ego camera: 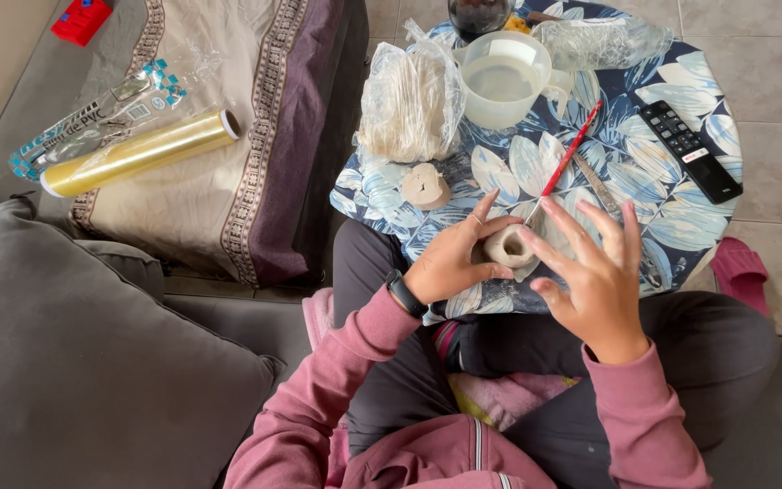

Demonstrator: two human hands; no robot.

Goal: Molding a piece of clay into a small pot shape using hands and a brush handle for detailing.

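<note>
Left hand cups small hollow grey clay pot over round blue floral tabletop. Right hand open, fingers spread, fingertip seemingly touching pot rim.

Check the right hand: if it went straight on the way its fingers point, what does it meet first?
Likely the metal tool lying on the floral cloth just past the right hand; beyond that, the remote. Height above the table is unclear.

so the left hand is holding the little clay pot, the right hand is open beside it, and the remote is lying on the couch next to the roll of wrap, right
Not quite. The head view shows the remote lying on the round floral table, at its right edge, not on the couch. The rest stands: the left hand holds the little clay pot, the right hand is open beside it, and the roll of wrap lies on the couch.
</note>
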